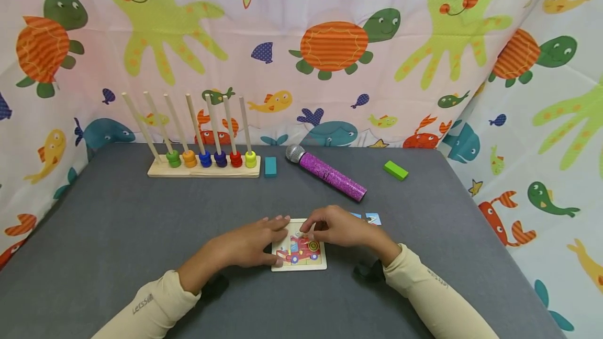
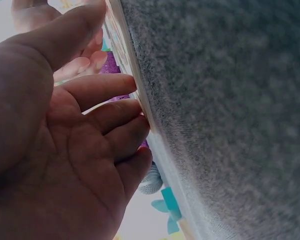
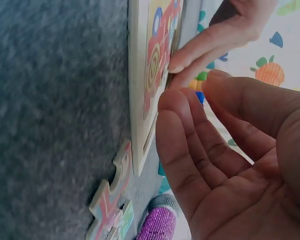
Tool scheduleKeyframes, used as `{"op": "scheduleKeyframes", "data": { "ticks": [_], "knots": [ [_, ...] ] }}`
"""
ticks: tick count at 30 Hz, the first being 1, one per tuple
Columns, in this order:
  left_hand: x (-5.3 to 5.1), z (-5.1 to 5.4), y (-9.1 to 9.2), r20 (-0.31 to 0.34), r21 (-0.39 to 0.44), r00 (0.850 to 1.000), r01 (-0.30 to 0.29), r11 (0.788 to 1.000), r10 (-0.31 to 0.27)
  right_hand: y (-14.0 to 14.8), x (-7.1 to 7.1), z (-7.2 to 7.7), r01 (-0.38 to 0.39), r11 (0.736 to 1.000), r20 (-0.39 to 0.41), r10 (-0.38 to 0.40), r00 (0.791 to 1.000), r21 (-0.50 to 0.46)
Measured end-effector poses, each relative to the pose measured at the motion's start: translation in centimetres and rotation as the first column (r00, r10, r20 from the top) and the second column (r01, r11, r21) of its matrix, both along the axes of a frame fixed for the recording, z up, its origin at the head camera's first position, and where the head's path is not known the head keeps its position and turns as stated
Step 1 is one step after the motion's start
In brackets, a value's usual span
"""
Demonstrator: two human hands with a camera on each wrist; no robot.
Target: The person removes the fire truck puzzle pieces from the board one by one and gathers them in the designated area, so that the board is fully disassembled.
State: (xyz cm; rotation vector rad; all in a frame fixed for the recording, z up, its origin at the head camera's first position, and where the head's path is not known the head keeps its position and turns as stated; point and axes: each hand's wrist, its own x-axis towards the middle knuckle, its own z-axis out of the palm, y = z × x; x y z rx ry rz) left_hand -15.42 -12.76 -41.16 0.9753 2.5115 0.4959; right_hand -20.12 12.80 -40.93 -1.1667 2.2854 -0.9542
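Right grip over partly hidden puzzle

This looks like a children's play corner; whether in a home or a nursery cannot be told. Around a wooden picture puzzle on the grey table, cloth printed with smiling sea creatures hangs from twelve to three o'clock, a colourful peg stacker stands at ten, a glittery microphone lies at one, and a green block at two.
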Motion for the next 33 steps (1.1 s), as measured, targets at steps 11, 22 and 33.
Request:
{"op": "scheduleKeyframes", "data": {
  "ticks": [11,22,33],
  "knots": [
    [0.16,-0.52,-0.12,0.025,0.019,1.000,-0.010,1.000,0.010,-0.43,0.40,-0.46,0.022,1.000,0.059,-0.021,0.998,-0.010],
    [-0.17,-0.36,-0.17,-0.042,0.002,0.999,0.017,1.000,-0.017,-0.65,0.07,-0.27,0.034,0.999,0.079,-0.033,0.996,-0.010],
    [-0.28,-0.35,-0.07,-0.072,-0.027,0.997,0.003,1.000,-0.005,-0.87,-0.01,-0.37,0.020,1.000,0.078,-0.019,0.997,-0.007]
  ]
}}
